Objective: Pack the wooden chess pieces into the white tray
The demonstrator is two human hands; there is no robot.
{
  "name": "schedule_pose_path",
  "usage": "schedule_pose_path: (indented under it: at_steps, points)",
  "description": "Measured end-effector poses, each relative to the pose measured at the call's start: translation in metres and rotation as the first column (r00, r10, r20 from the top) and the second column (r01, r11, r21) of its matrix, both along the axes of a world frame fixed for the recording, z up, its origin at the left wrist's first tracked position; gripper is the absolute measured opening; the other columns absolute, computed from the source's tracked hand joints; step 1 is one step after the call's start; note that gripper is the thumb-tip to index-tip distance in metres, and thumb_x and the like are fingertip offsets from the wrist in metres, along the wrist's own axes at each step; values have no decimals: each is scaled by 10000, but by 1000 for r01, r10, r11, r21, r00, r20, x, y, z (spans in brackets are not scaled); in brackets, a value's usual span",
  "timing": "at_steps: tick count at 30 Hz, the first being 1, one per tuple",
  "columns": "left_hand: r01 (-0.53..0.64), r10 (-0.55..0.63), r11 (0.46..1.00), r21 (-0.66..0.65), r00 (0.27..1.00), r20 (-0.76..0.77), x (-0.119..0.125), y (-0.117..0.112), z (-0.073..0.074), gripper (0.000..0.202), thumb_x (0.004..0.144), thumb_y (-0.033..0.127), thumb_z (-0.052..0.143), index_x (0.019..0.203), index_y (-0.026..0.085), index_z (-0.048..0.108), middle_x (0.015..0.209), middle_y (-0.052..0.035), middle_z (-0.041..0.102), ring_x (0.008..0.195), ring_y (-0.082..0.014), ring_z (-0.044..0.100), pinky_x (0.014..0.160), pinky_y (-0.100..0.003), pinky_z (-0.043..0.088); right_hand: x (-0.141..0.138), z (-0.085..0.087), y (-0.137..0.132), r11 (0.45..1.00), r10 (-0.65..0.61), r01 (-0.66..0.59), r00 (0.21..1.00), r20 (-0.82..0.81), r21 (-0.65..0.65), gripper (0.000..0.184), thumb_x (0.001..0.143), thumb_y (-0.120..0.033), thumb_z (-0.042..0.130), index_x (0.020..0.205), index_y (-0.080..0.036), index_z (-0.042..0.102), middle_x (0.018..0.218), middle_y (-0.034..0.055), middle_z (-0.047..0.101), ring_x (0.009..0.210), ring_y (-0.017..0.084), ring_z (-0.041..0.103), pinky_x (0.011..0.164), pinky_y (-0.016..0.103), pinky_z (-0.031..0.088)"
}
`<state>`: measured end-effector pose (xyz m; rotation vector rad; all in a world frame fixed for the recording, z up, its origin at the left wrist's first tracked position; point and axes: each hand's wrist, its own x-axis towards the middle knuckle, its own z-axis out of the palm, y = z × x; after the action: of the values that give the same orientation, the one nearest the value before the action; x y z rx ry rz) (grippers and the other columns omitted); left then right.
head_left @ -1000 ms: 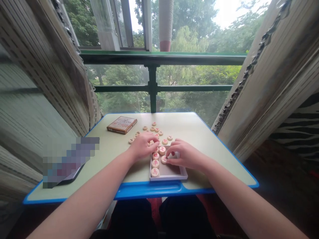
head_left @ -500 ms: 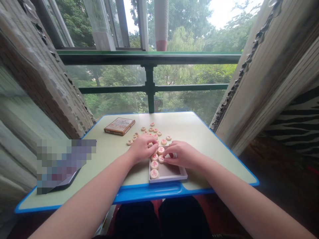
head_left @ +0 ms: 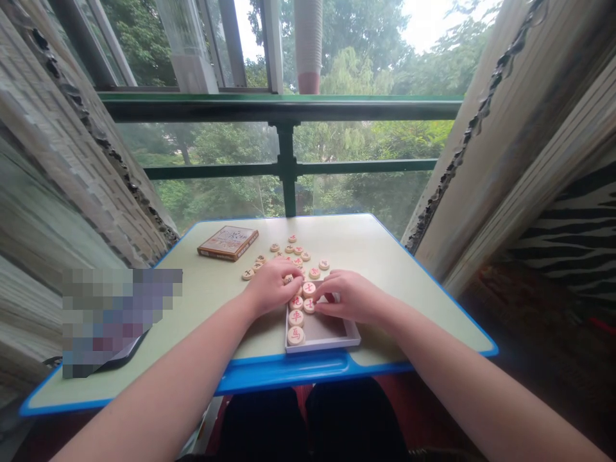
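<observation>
A shallow white box (head_left: 323, 346) lies near the table's front edge, with round Chinese chess pieces in red characters along its left side. My right hand (head_left: 350, 295) reaches in from the right, its thumb and fingers closed at the edge of a chess piece (head_left: 308, 305) in the second column. Just above that piece sits another red-marked one (head_left: 308, 289). At the box's upper left, my left hand (head_left: 273, 283) is curled, with a chess piece (head_left: 289, 280) partly showing between thumb and fingers. Its fingertips partly cover the pieces beneath.
Several loose chess pieces (head_left: 298, 250) are scattered beyond the hands. A flat printed box (head_left: 228, 242) lies at the back left of the blue-edged table (head_left: 409, 308). A blurred-out device (head_left: 120, 327) stands at the left. Curtains (head_left: 462, 128) and a green railing (head_left: 289, 109) border the table.
The view has shifted slightly, moving everything a little to the left. Both hands keep nearly the same place at the box, and the pieces in it look unchanged.
</observation>
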<state>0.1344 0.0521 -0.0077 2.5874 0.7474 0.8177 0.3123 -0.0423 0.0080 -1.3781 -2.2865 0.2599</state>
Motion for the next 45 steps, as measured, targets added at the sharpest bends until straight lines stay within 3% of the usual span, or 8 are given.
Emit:
schedule_pose_path:
  at_steps: [21, 24, 28, 34, 37, 40, 43, 45]
  points:
    - [-15, 15, 1000, 5, 1000, 16, -1, 0, 0, 145, 732, 198, 551, 689, 194, 689, 705, -23, 676, 710, -162, 579, 694, -288, 435, 0, 3, 0, 1000, 23, -23, 999, -27, 17, 128, 732, -230, 648, 835, -196, 716, 619, 2, 608, 590, 107, 504, 595, 221, 383]
    - [-9, 9, 1000, 1, 1000, 10, -1, -1, 0, 149, 733, 202, 552, 695, 196, 696, 707, -23, 681, 705, -163, 583, 679, -284, 437, 3, 4, 2, 999, -31, 35, 994, -109, 35, 144, 767, -226, 606, 864, -181, 703, 623, 2, 591, 591, 104, 501, 603, 220, 392]
    - [-4, 4, 1000, -3, 1000, 22, -1, -1, 1, 151, 726, 197, 558, 706, 194, 708, 726, -29, 689, 722, -168, 596, 700, -285, 447, 10, -3, 11, 967, -224, 242, 957, -187, 79, 180, 787, -212, 565, 907, -189, 698, 774, 39, 610, 728, 135, 547, 712, 260, 422]
    - [-7, 7, 1000, -20, 1000, 24, 0, 1, 0, 158, 727, 207, 557, 720, 185, 713, 731, -34, 686, 714, -163, 592, 699, -285, 453, 14, -1, 21, 937, -345, 350, 907, -242, -24, 207, 808, -178, 515, 876, -179, 711, 877, 59, 630, 768, 139, 571, 752, 267, 435]
    - [-39, 39, 999, -13, 997, 59, 1, 2, 0, 164, 732, 212, 550, 716, 176, 709, 733, -39, 681, 724, -166, 590, 715, -291, 453, 16, 11, 29, 967, -251, 243, 959, -130, -77, 179, 771, -155, 556, 828, -192, 722, 864, 47, 630, 765, 140, 573, 766, 264, 427]
    - [-68, 70, 997, -24, 991, 118, 2, 2, 0, 172, 737, 204, 538, 722, 176, 707, 775, -41, 688, 761, -168, 595, 749, -293, 459, 19, 18, 41, 967, -232, 220, 969, -88, -127, 175, 746, -176, 600, 868, -193, 723, 883, 54, 619, 780, 147, 575, 770, 262, 424]
    - [-87, 87, 996, -4, 986, 143, 1, 3, -1, 185, 745, 210, 533, 769, 176, 714, 796, -45, 688, 798, -174, 590, 778, -300, 456, 26, 12, 51, 968, -223, 213, 973, -64, -135, 180, 752, -258, 608, 878, -213, 729, 893, 60, 615, 844, 172, 556, 806, 280, 407]
    - [-123, 121, 992, -3, 976, 178, 0, 6, -3, 232, 760, 212, 520, 892, 175, 707, 813, -45, 680, 775, -164, 581, 757, -289, 459, 31, 5, 55, 974, -195, 193, 981, -5, -115, 182, 741, -317, 623, 853, -230, 737, 863, 63, 615, 878, 197, 527, 839, 309, 381]
